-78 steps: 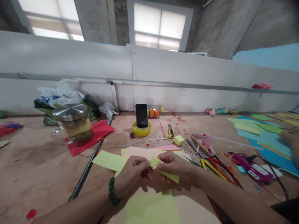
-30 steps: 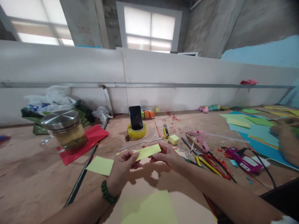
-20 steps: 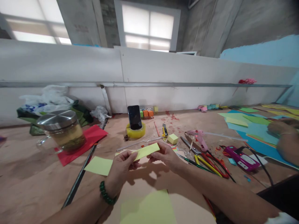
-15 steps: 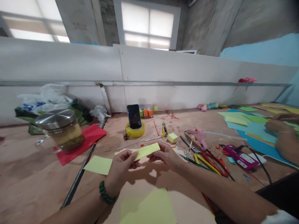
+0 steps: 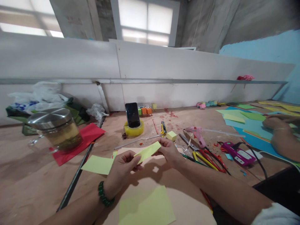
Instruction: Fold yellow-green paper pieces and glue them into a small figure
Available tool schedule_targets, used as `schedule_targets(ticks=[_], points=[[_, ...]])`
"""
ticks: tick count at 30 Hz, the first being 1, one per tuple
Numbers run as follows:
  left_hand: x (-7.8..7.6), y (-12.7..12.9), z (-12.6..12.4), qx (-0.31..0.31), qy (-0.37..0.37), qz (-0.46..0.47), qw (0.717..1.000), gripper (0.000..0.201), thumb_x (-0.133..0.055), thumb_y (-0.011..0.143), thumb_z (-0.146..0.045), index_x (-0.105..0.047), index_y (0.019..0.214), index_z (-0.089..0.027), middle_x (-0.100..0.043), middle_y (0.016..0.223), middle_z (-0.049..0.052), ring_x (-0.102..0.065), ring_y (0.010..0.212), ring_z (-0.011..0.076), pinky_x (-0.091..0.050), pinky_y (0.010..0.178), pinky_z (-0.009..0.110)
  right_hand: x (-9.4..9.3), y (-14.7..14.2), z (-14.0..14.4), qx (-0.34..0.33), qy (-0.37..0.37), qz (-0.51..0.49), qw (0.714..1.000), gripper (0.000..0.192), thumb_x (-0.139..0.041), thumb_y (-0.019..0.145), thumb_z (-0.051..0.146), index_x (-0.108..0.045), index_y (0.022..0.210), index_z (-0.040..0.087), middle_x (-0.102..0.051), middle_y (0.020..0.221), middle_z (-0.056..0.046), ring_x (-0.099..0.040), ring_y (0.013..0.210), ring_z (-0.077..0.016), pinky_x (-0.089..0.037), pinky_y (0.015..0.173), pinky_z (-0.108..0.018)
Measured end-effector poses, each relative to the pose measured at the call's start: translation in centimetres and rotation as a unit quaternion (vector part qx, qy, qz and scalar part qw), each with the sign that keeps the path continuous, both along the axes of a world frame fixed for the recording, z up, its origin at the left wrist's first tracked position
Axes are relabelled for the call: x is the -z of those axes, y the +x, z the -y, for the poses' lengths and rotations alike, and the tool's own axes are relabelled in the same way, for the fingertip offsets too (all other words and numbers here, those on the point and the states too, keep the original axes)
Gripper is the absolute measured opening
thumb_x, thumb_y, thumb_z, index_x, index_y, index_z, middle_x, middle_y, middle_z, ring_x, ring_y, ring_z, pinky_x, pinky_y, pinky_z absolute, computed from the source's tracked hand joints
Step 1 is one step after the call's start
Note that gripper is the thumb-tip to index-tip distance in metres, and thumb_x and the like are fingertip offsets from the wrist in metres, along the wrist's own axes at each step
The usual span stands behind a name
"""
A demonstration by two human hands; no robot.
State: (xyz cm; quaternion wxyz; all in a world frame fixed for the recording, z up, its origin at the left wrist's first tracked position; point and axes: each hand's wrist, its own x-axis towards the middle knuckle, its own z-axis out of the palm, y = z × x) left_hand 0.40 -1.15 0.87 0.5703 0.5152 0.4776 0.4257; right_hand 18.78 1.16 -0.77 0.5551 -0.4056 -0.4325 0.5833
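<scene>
Table [image 5: 35,175]: spreading brown under craft clutter, backing onto a white wall.
Strip [image 5: 147,152]: hanging yellow-green above the table, tilting up to the right.
Left hand [image 5: 123,167]: pinching the strip's lower end.
Right hand [image 5: 168,151]: gripping the upper end.
Sheet [image 5: 146,207]: lying flat just below.
Scissors [image 5: 206,156]: lying right of the hands.
Jar [image 5: 56,129]: standing far left.
Other person's hand [image 5: 275,123]: pressing on blue paper [image 5: 257,140].

Paper strip [image 5: 147,152]: folded narrow now, no longer the wider creased piece; its far end tilts up toward 1 o'clock.
Left hand [image 5: 123,165]: pinches the near end, lower than before.
Right hand [image 5: 168,151]: lifted toward 12 o'clock, gripping the raised end.
</scene>
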Motion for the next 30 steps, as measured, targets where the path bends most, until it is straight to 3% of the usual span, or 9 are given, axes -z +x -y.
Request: schedule_targets(ticks=[9, 18, 21, 25, 28, 30], points=[[0.1, -0.5, -0.4, 0.153, -0.083, 0.005, 0.985, 0.05, -0.08, 0.054, -0.058, -0.055, 0.064, -0.016, -0.063, 0.057, -0.002, -0.057, 0.045, 0.0088, -0.044, 0.043, 0.018, -1.0, 0.9, 0.0, -0.002, 0.058, 0.041, 0.997, 0.03, -0.078, 0.059, 0.038, -0.061, 0.065, 0.015, -0.066, 0.054, 0.004, -0.063, 0.046, -0.0098, -0.05, 0.048, -0.02], [0.0, -0.6, -0.3, 0.144, -0.065, -0.045, 0.986, 0.05, -0.077, 0.056, -0.061, -0.054, 0.064, -0.018, -0.061, 0.054, -0.002, -0.057, 0.042, 0.0108, -0.05, 0.041, 0.022, -1.1, 1.9, -1.0, -0.022, 0.031, 0.045, 0.998, 0.025, -0.073, 0.063, 0.035, -0.063, 0.067, 0.013, -0.065, 0.054, 0.001, -0.062, 0.045, -0.0107, -0.047, 0.048, -0.02], [0.1, -0.5, -0.1, 0.129, -0.08, -0.058, 0.987, 0.054, -0.077, 0.053, -0.065, -0.053, 0.065, -0.018, -0.061, 0.051, -0.002, -0.056, 0.039, 0.012, -0.051, 0.038, 0.024, -1.4, 3.2, -1.8, 0.002, 0.029, 0.027, 0.999, 0.03, -0.07, 0.066, 0.042, -0.06, 0.07, 0.014, -0.066, 0.059, 0.001, -0.063, 0.05, -0.0104, -0.051, 0.055, -0.023], [0.2, -0.4, -0.1, 0.095, -0.073, -0.058, 0.991, 0.057, -0.076, 0.05, -0.068, -0.055, 0.066, -0.018, -0.058, 0.049, -0.004, -0.055, 0.039, 0.012, -0.051, 0.035, 0.024, -2.0, 3.6, -1.6, -0.029, 0.031, 0.043, 0.998, 0.038, -0.068, 0.07, 0.048, -0.06, 0.088, 0.016, -0.068, 0.071, -0.001, -0.066, 0.064, -0.0127, -0.051, 0.061, -0.024], [0.1, -0.3, -0.2, 0.082, -0.061, -0.045, 0.994, 0.055, -0.077, 0.051, -0.066, -0.056, 0.067, -0.017, -0.058, 0.051, -0.004, -0.055, 0.042, 0.0115, -0.052, 0.036, 0.024, -1.8, 2.6, -0.5, -0.093, 0.07, 0.106, 0.988, 0.051, -0.078, 0.063, 0.033, -0.055, 0.106, 0.017, -0.067, 0.078, 0.001, -0.065, 0.07, -0.0127, -0.049, 0.063, -0.023], [0.1, -0.2, -0.2, 0.09, -0.062, -0.039, 0.993, 0.056, -0.077, 0.051, -0.066, -0.055, 0.066, -0.017, -0.058, 0.053, -0.004, -0.055, 0.044, 0.0118, -0.053, 0.039, 0.025, -1.4, 1.8, 0.2, -0.093, 0.103, 0.124, 0.982, 0.054, -0.079, 0.061, 0.025, -0.052, 0.108, 0.017, -0.065, 0.074, 0.003, -0.063, 0.066, -0.0113, -0.047, 0.062, -0.022]])
